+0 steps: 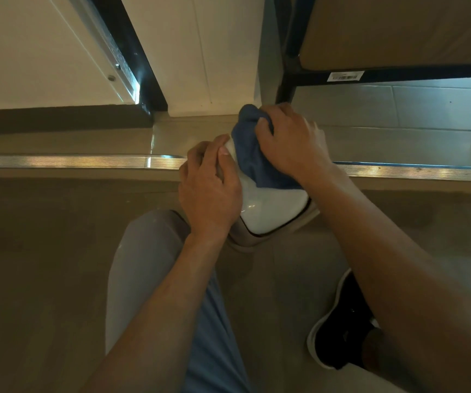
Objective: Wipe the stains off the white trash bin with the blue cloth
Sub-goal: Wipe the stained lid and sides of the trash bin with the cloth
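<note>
The white trash bin (271,208) stands on the floor in the middle of the view, seen from above, its glossy lid facing me. The blue cloth (252,157) lies bunched over the far part of the lid. My right hand (288,140) grips the cloth and presses it onto the bin's far edge. My left hand (210,188) curls over the bin's left side and holds it, thumb on the lid. The bin's far side is hidden under the cloth and hands.
A metal threshold strip (72,161) crosses the floor just behind the bin. A black table leg (286,80) and frame stand at the back right, a door frame (132,52) at the back left. My knee (143,251) and black shoe (342,330) are near the bin.
</note>
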{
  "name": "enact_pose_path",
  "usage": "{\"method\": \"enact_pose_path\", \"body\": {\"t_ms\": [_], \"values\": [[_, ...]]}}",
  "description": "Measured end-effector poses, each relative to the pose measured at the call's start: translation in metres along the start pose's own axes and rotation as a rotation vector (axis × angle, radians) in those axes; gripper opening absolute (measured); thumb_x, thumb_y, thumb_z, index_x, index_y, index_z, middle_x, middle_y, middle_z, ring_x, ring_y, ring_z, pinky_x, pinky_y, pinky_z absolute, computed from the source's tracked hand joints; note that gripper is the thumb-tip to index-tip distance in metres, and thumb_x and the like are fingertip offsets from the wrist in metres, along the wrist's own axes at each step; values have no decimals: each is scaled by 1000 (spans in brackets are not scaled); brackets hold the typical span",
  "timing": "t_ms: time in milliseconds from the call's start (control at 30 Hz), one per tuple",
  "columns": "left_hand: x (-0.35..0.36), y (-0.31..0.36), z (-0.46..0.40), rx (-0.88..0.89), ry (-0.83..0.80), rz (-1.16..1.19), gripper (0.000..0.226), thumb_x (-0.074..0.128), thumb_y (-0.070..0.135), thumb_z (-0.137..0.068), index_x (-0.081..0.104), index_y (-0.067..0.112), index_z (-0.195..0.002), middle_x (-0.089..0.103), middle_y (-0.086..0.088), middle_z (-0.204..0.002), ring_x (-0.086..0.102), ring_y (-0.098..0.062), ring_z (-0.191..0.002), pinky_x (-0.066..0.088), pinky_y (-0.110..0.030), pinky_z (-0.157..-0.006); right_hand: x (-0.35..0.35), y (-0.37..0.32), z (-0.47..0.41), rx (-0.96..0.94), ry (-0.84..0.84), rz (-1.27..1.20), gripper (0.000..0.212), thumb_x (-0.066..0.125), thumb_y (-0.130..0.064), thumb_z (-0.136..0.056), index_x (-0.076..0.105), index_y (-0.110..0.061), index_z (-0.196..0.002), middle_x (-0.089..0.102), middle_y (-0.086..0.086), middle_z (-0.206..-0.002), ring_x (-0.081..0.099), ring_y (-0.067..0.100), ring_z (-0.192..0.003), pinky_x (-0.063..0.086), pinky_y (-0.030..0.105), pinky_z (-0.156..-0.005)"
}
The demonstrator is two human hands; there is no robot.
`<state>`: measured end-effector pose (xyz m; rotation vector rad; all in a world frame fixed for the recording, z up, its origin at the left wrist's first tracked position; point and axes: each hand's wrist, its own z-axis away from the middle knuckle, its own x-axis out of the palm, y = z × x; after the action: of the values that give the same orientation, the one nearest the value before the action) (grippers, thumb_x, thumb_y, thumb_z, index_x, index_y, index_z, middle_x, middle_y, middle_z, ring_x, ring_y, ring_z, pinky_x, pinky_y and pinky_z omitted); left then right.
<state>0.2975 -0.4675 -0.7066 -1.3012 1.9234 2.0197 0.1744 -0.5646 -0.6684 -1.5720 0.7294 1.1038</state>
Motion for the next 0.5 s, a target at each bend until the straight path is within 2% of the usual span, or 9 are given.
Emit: {"method": "enact_pose_path", "body": {"t_ms": [67, 133, 233, 300, 333, 367, 500], "values": [[0, 1, 1, 7, -7, -5, 43, 32, 43, -104, 61, 34, -135, 58, 2, -134, 56, -22, -118, 51, -45, -93, 5, 6, 13, -159, 57, 0, 43, 34, -39, -103, 53, -21, -137, 54, 2, -139, 52, 28, -124, 46, 43, -92], [0, 3, 2, 4, -13, -13, 42, 33, 44, -104, 60, 35, -135, 58, 3, -134, 55, -21, -118, 51, -45, -93, 7, 18, 21, -230, 63, -83, 46, 35, -43, -102, 52, -23, -140, 53, -2, -142, 48, 23, -130, 46, 43, -99], [1, 4, 1, 9, -7, -8, 40, 35, 41, -104, 62, 35, -134, 58, 3, -133, 55, -21, -116, 52, -46, -92, 5, 28, 6, -26, -8, -268, 45, 36, -46, -103, 51, -27, -140, 53, 0, -142, 53, 24, -126, 45, 47, -103], [1, 3, 0, 4, 2, -3, 40, 35, 40, -104, 62, 34, -133, 58, 4, -133, 55, -20, -116, 52, -46, -92, 3, 28, -9, 159, -69, -281, 43, 34, -45, -104, 53, -24, -137, 58, 5, -138, 56, 29, -121, 44, 42, -100], [1, 2, 0, -3, 4, 0, 40, 35, 40, -104, 62, 35, -133, 58, 4, -133, 55, -20, -116, 52, -46, -92, 3, 25, -12, 184, -82, -246, 42, 33, -43, -104, 54, -22, -134, 60, 7, -135, 57, 31, -119, 43, 41, -97], [1, 2, 1, -8, 4, 2, 40, 35, 41, -104, 62, 35, -133, 58, 5, -133, 55, -19, -116, 52, -46, -93, 3, 21, -10, 152, -68, -199, 41, 33, -41, -105, 55, -20, -133, 60, 8, -133, 58, 32, -117, 44, 41, -95], [0, 2, 2, 5, -2, -4, 43, 33, 42, -103, 61, 36, -135, 57, 5, -134, 54, -18, -118, 51, -43, -93, 7, 21, 13, -195, 51, -140, 40, 37, -37, -104, 53, -19, -136, 57, 3, -136, 56, 26, -120, 45, 40, -96]]}}
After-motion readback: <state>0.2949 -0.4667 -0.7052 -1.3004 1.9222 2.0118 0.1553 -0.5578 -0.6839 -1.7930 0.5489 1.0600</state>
